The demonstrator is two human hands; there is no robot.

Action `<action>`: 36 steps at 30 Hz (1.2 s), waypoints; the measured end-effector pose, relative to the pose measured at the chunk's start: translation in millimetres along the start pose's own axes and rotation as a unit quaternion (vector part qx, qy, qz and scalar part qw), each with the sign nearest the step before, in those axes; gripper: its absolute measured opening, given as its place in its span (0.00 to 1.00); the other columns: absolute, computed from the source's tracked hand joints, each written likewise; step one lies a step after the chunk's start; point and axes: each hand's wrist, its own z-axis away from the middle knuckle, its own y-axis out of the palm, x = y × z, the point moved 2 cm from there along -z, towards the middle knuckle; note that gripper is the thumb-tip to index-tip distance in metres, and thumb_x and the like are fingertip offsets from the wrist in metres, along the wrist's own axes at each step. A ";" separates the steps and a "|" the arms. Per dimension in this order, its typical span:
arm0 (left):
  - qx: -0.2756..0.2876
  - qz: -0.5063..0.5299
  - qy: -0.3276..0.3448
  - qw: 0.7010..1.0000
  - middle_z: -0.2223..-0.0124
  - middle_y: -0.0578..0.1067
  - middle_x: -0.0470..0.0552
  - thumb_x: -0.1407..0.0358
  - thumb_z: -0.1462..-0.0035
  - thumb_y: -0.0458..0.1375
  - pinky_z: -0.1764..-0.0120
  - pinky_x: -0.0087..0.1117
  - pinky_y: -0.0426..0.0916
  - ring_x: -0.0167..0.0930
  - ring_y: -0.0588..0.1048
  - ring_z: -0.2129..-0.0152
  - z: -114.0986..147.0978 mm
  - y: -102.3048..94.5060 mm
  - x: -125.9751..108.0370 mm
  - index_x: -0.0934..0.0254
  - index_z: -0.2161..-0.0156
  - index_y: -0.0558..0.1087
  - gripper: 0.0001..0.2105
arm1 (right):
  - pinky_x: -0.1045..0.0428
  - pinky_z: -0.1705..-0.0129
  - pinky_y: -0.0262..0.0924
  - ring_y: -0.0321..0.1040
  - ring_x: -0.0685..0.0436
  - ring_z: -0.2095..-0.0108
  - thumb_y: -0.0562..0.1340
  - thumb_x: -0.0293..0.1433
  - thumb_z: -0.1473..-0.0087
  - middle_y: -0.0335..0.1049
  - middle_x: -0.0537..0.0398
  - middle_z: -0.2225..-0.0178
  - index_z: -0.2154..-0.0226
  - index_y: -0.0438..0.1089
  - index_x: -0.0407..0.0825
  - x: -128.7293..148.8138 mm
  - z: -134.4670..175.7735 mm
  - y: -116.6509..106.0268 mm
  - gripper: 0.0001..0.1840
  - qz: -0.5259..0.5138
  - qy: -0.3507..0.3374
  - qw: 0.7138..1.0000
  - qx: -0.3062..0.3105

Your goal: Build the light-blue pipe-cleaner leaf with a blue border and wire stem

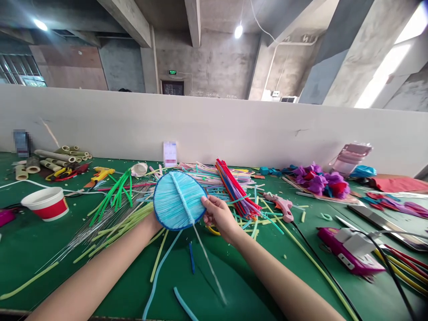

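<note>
A round fan (170,200) of light blue pipe cleaners with a dark blue rim is held up over the green table (234,272). A paler blue strip runs down its middle, and a thin translucent stick (210,263) sticks out at the bottom. My right hand (219,216) pinches the fan's right edge between thumb and fingers. At the left edge, my left hand (156,222) reaches behind the fan, so its fingers are hidden. Below lie a short dark blue piece (191,257) and loose light blue pipe cleaners (160,276).
Red and purple pipe cleaners (237,191) are heaped behind the fan. A pink glue gun (282,207) with a black cord and a magenta power strip (351,252) lie right. At left stand a paper cup (47,205), green pipe cleaners (122,194) and bamboo pieces (56,156).
</note>
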 end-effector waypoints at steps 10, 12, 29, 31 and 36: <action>-0.287 -0.046 0.107 0.951 0.54 0.82 0.62 0.54 0.34 0.53 0.49 0.45 0.73 0.43 0.81 0.56 4.5 20.6 -11.2 0.69 0.40 0.71 0.25 | 0.61 0.85 0.45 0.51 0.58 0.87 0.69 0.52 0.51 0.54 0.68 0.85 0.72 0.65 0.49 11.1 -9.0 -31.7 0.25 -0.027 -0.012 0.995 -0.093; -0.313 -0.050 0.104 0.943 0.57 0.83 0.61 0.59 0.34 0.54 0.52 0.43 0.75 0.41 0.82 0.60 3.3 17.8 -10.8 0.70 0.42 0.72 0.21 | 0.60 0.83 0.54 0.58 0.56 0.85 0.68 0.51 0.50 0.59 0.65 0.83 0.71 0.66 0.49 12.3 -8.5 -28.6 0.24 -0.050 0.005 0.996 -0.078; -0.419 0.089 0.278 0.860 0.75 0.76 0.50 0.65 0.31 0.47 0.82 0.28 0.72 0.31 0.75 0.84 16.3 -11.3 -44.0 0.66 0.52 0.72 0.13 | 0.51 0.74 0.64 0.71 0.46 0.78 0.58 0.42 0.45 0.78 0.52 0.68 0.63 0.72 0.51 32.8 -15.8 -70.1 0.14 0.400 -0.128 0.892 -0.167; -0.401 0.077 0.270 0.872 0.73 0.78 0.52 0.69 0.33 0.51 0.80 0.29 0.74 0.32 0.77 0.82 16.5 -3.6 -43.4 0.68 0.54 0.73 0.10 | 0.52 0.75 0.63 0.71 0.47 0.77 0.59 0.41 0.46 0.79 0.52 0.66 0.60 0.73 0.51 46.9 -14.1 -73.7 0.15 0.409 -0.132 0.887 -0.167; -0.354 0.020 0.238 0.904 0.65 0.81 0.58 0.83 0.46 0.54 0.74 0.35 0.79 0.37 0.81 0.74 21.8 21.1 -37.3 0.71 0.50 0.72 0.19 | 0.52 0.74 0.62 0.71 0.46 0.76 0.55 0.46 0.43 0.79 0.49 0.66 0.59 0.72 0.49 88.7 2.7 -140.2 0.20 0.443 -0.117 0.835 -0.304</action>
